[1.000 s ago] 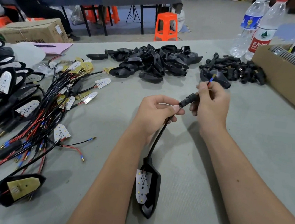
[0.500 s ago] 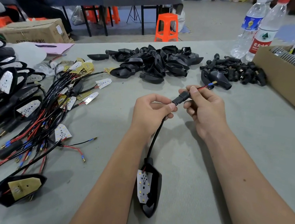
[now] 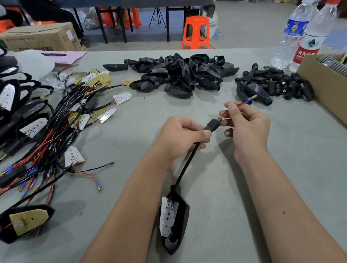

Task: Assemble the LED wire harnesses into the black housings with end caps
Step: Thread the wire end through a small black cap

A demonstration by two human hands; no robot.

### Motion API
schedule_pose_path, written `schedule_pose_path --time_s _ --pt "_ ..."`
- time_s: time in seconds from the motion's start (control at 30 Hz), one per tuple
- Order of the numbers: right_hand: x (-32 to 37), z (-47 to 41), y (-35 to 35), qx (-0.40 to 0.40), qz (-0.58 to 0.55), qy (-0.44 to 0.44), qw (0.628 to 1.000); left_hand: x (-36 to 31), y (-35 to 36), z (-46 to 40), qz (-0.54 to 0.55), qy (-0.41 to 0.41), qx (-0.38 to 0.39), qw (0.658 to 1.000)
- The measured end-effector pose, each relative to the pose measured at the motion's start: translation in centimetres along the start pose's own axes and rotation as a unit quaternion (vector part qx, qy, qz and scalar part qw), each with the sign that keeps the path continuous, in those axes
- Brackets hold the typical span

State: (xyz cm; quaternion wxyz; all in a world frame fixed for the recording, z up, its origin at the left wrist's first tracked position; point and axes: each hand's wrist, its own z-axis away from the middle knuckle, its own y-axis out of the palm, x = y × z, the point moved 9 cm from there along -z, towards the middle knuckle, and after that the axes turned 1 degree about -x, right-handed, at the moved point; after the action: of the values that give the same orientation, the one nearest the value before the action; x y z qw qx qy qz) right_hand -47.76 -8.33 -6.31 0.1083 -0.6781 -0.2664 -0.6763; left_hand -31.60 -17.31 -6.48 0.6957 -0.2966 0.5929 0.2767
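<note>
1. A grey surface (image 3: 249, 184) holds a black housing (image 3: 175, 225), its long side pointing away from the person.
2. Beyond the housing, left hand (image 3: 180, 136) fingers pinch the end cap (image 3: 212, 124).
3. Right hand (image 3: 245, 127) fingers pinch the red wire (image 3: 240, 104).

Left hand (image 3: 184, 136) covered the black cable (image 3: 187, 165) where gripped. Right hand (image 3: 246, 127) hid part of the red wire (image 3: 240, 104). Cardboard box (image 3: 334, 92) cut off at right edge; contents indistinct. Bottle (image 3: 311, 36) tops cropped. Harness pile (image 3: 25, 135) ran off left edge; individual wires untraceable.
</note>
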Motion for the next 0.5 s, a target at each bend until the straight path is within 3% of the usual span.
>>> schedule_pose_path --time_s 0.37,0.5 --pt "0.2 -0.4 -2.5 -0.108 -0.077 0.004 0.991 0.5 0.4 0.9 -0.029 -0.047 0.109 0.992" --pt "-0.3 -0.7 -1.6 -0.060 -0.105 0.043 0.992 0.3 0.0 0.7 -0.026 -0.039 0.090 0.995"
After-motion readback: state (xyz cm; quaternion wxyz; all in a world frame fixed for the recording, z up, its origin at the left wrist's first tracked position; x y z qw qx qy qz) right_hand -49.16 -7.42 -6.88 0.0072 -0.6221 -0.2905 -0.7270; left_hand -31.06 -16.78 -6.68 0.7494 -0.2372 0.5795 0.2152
